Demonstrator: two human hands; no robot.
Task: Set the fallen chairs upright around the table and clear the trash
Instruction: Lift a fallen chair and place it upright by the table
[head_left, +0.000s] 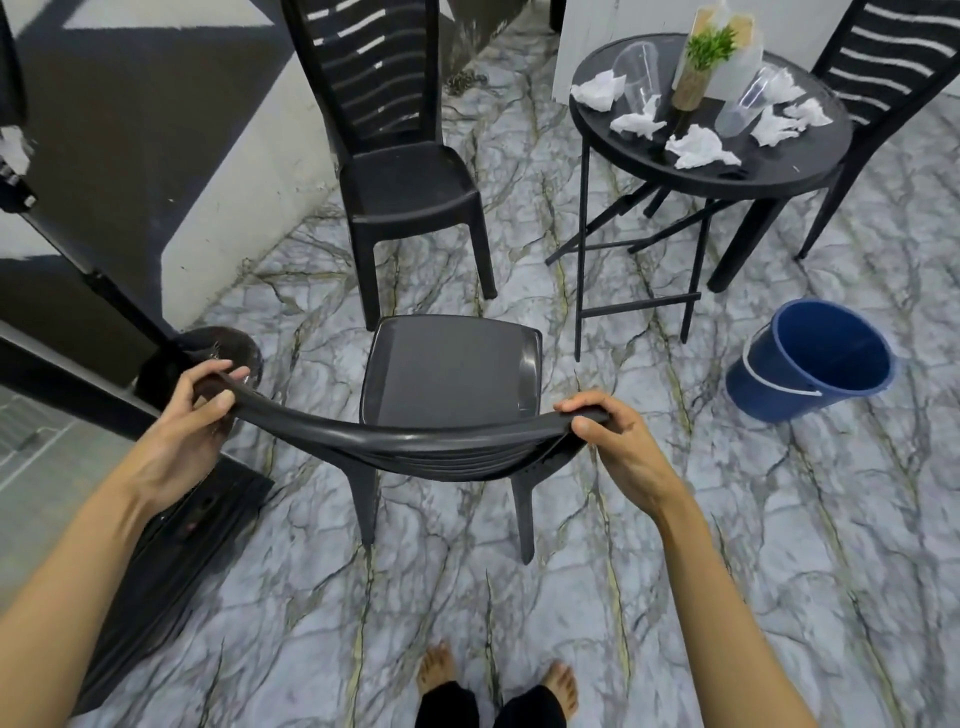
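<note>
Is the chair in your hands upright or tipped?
Upright: the chair shows its seat facing up and legs pointing down; the left hand and right hand grip its backrest top.

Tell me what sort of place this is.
Likely a home patio or casual seating corner: black plastic chairs by a small round table, a marble-patterned tiled floor, and a blue bucket nearby.

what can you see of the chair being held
The held chair is black, plastic by its look, with a slatted back, a smooth seat and two rear legs showing. It is upright on the marbled floor, seat pointing away from the person. The left hand and right hand grip the ends of its top rail, fingers curled over it.
</note>
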